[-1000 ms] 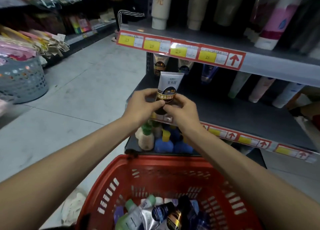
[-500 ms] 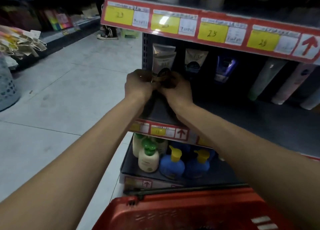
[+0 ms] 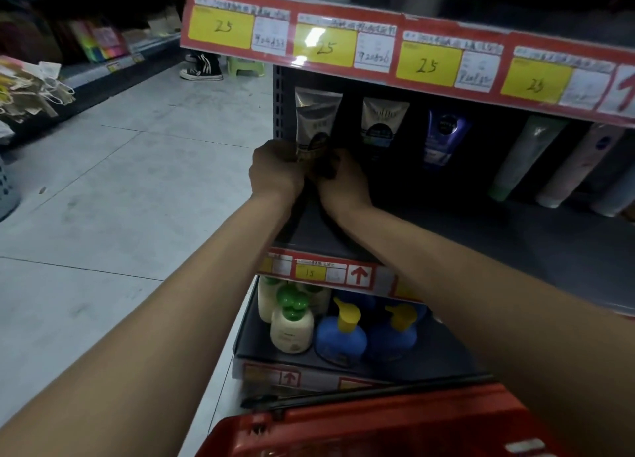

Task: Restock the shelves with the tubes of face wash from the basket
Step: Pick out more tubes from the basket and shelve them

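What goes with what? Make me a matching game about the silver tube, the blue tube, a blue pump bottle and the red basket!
Things
1. silver face wash tube
2. blue tube
3. blue pump bottle
4. red basket

Places
A. on the lower shelf
B. nearest us, at the bottom of the view
C. held by the left hand and right hand
D. untouched, at the back of the middle shelf

Pairs: 1-C, 2-D, 3-A, 4-B

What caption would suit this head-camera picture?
Left hand and right hand hold a face wash tube upright on the dark shelf.
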Available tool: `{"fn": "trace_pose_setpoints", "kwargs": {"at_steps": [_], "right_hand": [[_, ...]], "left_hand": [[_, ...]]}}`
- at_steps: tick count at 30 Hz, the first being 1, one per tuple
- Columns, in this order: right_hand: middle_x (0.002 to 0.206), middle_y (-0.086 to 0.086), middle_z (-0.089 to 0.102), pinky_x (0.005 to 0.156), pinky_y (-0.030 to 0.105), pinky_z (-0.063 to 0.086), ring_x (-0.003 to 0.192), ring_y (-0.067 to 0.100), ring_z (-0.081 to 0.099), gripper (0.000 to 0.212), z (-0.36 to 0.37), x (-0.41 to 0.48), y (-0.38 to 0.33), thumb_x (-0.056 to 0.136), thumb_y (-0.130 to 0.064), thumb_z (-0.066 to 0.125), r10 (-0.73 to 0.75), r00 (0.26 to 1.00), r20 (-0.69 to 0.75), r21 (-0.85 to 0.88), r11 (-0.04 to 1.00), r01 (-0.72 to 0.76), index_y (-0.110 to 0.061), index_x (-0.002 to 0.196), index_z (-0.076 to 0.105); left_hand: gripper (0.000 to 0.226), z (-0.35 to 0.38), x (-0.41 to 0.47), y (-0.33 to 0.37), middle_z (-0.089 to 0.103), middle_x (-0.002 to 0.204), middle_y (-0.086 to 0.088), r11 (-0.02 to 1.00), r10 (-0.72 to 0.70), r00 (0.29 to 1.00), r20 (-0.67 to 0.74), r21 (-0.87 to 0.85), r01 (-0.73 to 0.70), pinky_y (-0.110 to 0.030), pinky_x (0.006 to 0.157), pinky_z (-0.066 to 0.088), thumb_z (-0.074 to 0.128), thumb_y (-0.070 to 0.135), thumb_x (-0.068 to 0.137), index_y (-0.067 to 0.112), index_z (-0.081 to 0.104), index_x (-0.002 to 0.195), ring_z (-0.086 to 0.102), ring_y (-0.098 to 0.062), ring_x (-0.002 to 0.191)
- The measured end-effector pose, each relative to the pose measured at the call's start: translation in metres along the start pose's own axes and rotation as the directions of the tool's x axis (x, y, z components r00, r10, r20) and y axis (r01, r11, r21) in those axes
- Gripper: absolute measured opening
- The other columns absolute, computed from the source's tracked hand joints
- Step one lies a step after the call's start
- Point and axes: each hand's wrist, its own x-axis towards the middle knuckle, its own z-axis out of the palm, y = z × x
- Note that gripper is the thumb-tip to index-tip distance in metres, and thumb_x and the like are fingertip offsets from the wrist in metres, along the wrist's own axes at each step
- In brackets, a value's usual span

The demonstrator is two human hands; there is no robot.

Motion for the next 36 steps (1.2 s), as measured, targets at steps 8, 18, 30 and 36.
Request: {"fn": "trace_pose_setpoints", "kwargs": {"at_steps": [8, 18, 30, 36], "right_hand": [[0.135, 0.005, 0.065, 0.099, 0.03, 0.051, 0.124, 0.025, 0.061, 0.055, -0.036, -0.046, -0.004, 0.094, -0.009, 0.066, 0.12, 0.993, 0.013, 0.036, 0.992, -0.121, -0.02, 0.146, 0.052], [0.11, -0.002, 0.071, 0.092, 0.043, 0.06, 0.102, 0.021, 0.072, 0.066, -0.148, -0.156, -0.012, 0.069, -0.025, 0.079, 0.043, 0.983, 0.178, 0.158, 0.985, -0.072, -0.026, 0.133, 0.065], [0.106, -0.006, 0.073, 0.091, 0.039, 0.059, 0.097, 0.009, 0.07, 0.037, -0.273, -0.286, 0.039, 0.092, -0.026, 0.076, -0.094, 0.874, 0.478, -0.064, 0.988, 0.141, -0.025, 0.129, 0.068], [0.111, -0.007, 0.072, 0.09, 0.034, 0.056, 0.101, 0.012, 0.067, 0.039, -0.271, -0.32, 0.091, 0.093, -0.041, 0.073, 0.076, 0.662, 0.745, -0.361, 0.881, 0.305, -0.027, 0.129, 0.067]], "left_hand": [[0.056, -0.021, -0.029, 0.02, 0.075, 0.115, -0.011, 0.996, -0.084, 0.996, 0.03, 0.016, 0.084, -0.048, 0.094, 0.062, 0.09, 0.018, 0.068, 0.02, 0.064, 0.118, 0.074, -0.033, 0.102], [0.013, -0.024, -0.172, 0.046, 0.075, 0.096, -0.004, 0.994, -0.011, 0.994, 0.112, 0.106, -0.001, -0.046, 0.092, 0.061, 0.08, 0.02, 0.091, 0.024, 0.071, 0.1, 0.073, -0.027, 0.1], [0.012, -0.032, -0.325, 0.043, 0.078, 0.105, -0.012, 0.969, -0.126, 0.934, 0.335, 0.242, 0.044, -0.042, 0.081, 0.059, 0.077, 0.017, 0.095, 0.022, 0.077, 0.106, 0.074, -0.033, 0.098], [0.016, -0.045, -0.358, 0.013, 0.08, 0.095, -0.008, 0.932, -0.227, 0.836, 0.5, 0.361, 0.037, -0.03, 0.077, 0.055, 0.077, 0.009, 0.094, 0.022, 0.078, 0.105, 0.074, -0.02, 0.087]]}}
